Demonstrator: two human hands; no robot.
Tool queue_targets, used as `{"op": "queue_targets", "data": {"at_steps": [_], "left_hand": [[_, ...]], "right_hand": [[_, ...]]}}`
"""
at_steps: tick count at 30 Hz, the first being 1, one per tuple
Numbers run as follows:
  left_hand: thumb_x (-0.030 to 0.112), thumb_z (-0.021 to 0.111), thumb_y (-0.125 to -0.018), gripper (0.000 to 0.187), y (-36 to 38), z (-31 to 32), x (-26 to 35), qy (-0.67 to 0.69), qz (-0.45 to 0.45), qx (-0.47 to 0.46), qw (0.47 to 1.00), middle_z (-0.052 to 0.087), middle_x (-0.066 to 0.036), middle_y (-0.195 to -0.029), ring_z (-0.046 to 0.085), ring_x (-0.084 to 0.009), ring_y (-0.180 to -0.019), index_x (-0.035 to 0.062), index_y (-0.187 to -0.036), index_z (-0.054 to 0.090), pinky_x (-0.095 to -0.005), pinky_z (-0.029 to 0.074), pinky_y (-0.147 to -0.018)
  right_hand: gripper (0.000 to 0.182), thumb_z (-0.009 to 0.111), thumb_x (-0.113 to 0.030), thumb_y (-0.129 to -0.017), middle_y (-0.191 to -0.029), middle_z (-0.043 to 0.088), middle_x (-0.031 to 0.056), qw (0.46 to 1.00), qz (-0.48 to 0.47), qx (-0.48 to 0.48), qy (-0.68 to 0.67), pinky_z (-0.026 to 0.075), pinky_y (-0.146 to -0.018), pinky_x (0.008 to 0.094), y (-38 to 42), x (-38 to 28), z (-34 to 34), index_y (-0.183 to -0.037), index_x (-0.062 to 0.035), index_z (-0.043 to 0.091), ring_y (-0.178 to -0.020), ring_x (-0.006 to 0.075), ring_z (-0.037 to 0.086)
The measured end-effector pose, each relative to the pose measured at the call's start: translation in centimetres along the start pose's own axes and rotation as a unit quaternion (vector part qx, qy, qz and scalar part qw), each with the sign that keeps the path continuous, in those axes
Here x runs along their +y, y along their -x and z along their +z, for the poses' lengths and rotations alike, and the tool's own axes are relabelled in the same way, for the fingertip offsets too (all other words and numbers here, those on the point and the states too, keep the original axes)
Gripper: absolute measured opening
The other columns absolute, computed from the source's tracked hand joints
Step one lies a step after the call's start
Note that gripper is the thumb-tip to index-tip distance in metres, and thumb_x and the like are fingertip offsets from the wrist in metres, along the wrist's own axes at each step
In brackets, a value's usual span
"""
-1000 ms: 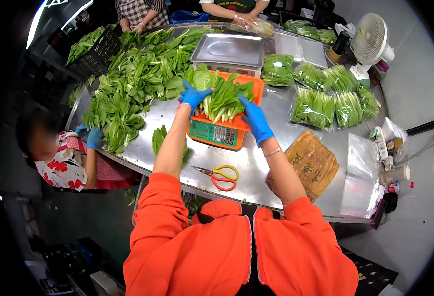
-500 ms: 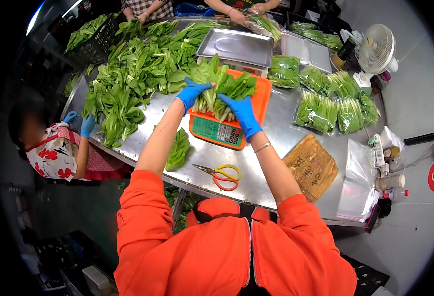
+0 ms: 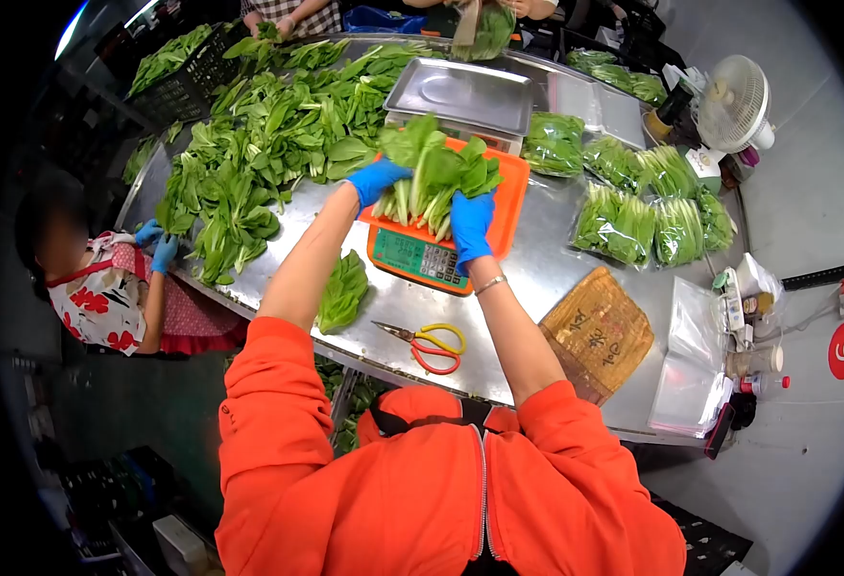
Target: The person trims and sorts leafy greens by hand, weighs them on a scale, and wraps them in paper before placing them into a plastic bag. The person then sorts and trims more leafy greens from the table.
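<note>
A bunch of leafy greens (image 3: pixel 432 182), pale stems toward me, is on the orange scale (image 3: pixel 511 197). My left hand (image 3: pixel 378 182), in a blue glove, grips the left side of the bunch, its fingertips partly hidden by leaves. At the right side, my right hand (image 3: pixel 472 228), also blue-gloved, is closed against the stems with its fingers mostly hidden. The scale's green display panel (image 3: pixel 398 252) and keypad face me. Nearer my body lie a loose head of greens (image 3: pixel 344 293) and scissors (image 3: pixel 434 348) with red and yellow handles.
A large heap of greens (image 3: pixel 288 125) covers the left side of the metal table (image 3: pixel 393 360). Behind the orange scale stands a steel weighing tray (image 3: pixel 460 94). Bagged greens (image 3: pixel 617 223), a marked brown board (image 3: pixel 597 331) and clear plastic bags (image 3: pixel 691 360) lie rightward. Co-workers stand left and at the back.
Both my hands have shifted on the bunch, the right one turning and moving down along its right side. At the back, a co-worker has lifted a bag of greens upright.
</note>
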State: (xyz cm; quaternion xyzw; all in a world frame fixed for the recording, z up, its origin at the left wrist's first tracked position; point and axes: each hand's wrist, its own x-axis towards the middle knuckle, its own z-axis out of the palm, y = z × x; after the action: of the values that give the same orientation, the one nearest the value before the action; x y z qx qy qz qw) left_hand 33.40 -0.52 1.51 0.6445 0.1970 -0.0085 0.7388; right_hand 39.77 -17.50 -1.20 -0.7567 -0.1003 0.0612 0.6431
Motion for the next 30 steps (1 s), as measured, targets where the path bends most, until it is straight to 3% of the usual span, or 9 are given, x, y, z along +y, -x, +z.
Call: {"op": "queue_targets", "data": {"at_steps": [5, 8, 10, 13, 17, 19, 22, 26, 30], "left_hand": [[0.01, 0.054, -0.077, 0.045, 1.5, 4.0, 2.6, -0.027, 0.008, 0.026, 0.999, 0.053, -0.008, -0.105, 0.053, -0.0161, -0.091, 0.0023, -0.118, 0.04, -0.0287, 0.044, -0.081], [0.013, 0.058, -0.075, 0.049, 1.6, 3.2, 2.8, 0.007, -0.018, -0.038, 0.999, 0.053, -0.008, -0.106, 0.052, -0.0154, -0.092, 0.0025, -0.119, 0.039, -0.0286, 0.044, -0.081], [0.015, 0.061, -0.075, 0.052, 1.7, 3.1, 2.9, 0.05, -0.026, -0.074, 0.996, 0.052, -0.008, -0.106, 0.052, -0.0151, -0.093, 0.0026, -0.119, 0.038, -0.0287, 0.044, -0.08], [0.02, 0.066, -0.072, 0.058, 2.9, 5.0, 3.7, -0.053, 0.044, -0.043, 0.997, 0.052, -0.009, -0.107, 0.053, -0.0155, -0.092, 0.002, -0.12, 0.038, -0.0292, 0.045, -0.078], [0.02, 0.066, -0.073, 0.057, 0.4, 4.6, 1.7, -0.116, -0.058, 0.252, 0.959, 0.052, -0.01, -0.108, 0.055, -0.016, -0.09, -0.0028, -0.117, 0.04, -0.0295, 0.048, -0.072], [0.021, 0.067, -0.072, 0.052, 0.8, 3.5, 1.7, 0.014, -0.054, 0.022, 0.998, 0.054, -0.009, -0.106, 0.055, -0.0157, -0.09, -0.0015, -0.114, 0.045, -0.0291, 0.048, -0.073], [0.021, 0.067, -0.072, 0.046, 1.2, 3.6, 2.5, 0.027, -0.066, -0.048, 0.996, 0.056, -0.008, -0.102, 0.055, -0.0151, -0.09, 0.0021, -0.11, 0.049, -0.0281, 0.046, -0.077], [0.021, 0.067, -0.072, 0.051, 2.1, 5.1, 3.5, 0.019, -0.008, -0.1, 0.995, 0.054, -0.007, -0.106, 0.052, -0.0156, -0.096, 0.0034, -0.115, 0.045, -0.0268, 0.042, -0.083], [0.036, 0.075, -0.057, 0.086, 1.0, 6.8, 2.0, -0.188, 0.137, 0.002, 0.973, 0.041, -0.015, -0.12, 0.043, -0.0223, -0.107, 0.0019, -0.124, 0.032, -0.0323, 0.036, -0.09]], "right_hand": [[0.06, 0.056, -0.018, -0.071, -0.107, 0.051, 0.0209, 0.973, 0.059, 0.104, 0.196, 0.04, -0.083, 0.0371, -0.3, 0.3, 2.1, -0.121, 0.0008, 0.029, -0.101, 0.0299, 0.05], [0.064, 0.06, -0.017, -0.069, -0.111, 0.047, 0.0207, 0.996, 0.06, -0.059, -0.007, 0.041, -0.083, 0.0391, -1.7, 0.9, -0.8, -0.123, -0.0005, 0.029, -0.099, 0.0316, 0.049], [0.064, 0.062, -0.015, -0.07, -0.111, 0.049, 0.0144, 0.909, 0.103, -0.252, -0.316, 0.042, -0.082, 0.0332, -1.0, -1.1, -3.5, -0.123, -0.002, 0.029, -0.099, 0.0243, 0.05], [0.064, 0.067, -0.014, -0.069, -0.11, 0.049, 0.0097, 0.878, 0.125, -0.275, -0.371, 0.042, -0.082, 0.0291, -0.1, -3.6, -4.3, -0.121, -0.0025, 0.031, -0.097, 0.0186, 0.05], [0.066, 0.072, -0.016, -0.065, -0.108, 0.05, 0.0093, 0.924, 0.049, -0.199, -0.322, 0.043, -0.081, 0.0283, -1.3, -1.2, -0.7, -0.118, -0.0017, 0.035, -0.094, 0.0186, 0.052], [0.069, 0.074, -0.016, -0.063, -0.108, 0.051, 0.0092, 0.944, 0.079, -0.151, -0.281, 0.044, -0.08, 0.028, -2.1, -0.6, 0.2, -0.118, -0.0003, 0.035, -0.094, 0.0179, 0.052], [0.041, 0.066, -0.02, -0.073, -0.101, 0.056, 0.0037, 0.946, 0.098, -0.16, -0.264, 0.044, -0.076, 0.0257, -2.2, -1.2, -0.2, -0.108, -0.0045, 0.051, -0.089, 0.0133, 0.053], [0.039, 0.063, -0.027, -0.075, -0.098, 0.057, 0.0039, 0.886, 0.116, -0.288, -0.344, 0.046, -0.072, 0.0258, -0.8, -4.6, -4.0, -0.106, -0.0058, 0.052, -0.084, 0.0122, 0.055], [0.04, 0.059, -0.032, -0.078, -0.101, 0.056, 0.0034, 0.871, 0.206, -0.315, -0.316, 0.045, -0.075, 0.0259, -1.4, -4.0, -4.6, -0.109, -0.0068, 0.05, -0.087, 0.0116, 0.054]]}}
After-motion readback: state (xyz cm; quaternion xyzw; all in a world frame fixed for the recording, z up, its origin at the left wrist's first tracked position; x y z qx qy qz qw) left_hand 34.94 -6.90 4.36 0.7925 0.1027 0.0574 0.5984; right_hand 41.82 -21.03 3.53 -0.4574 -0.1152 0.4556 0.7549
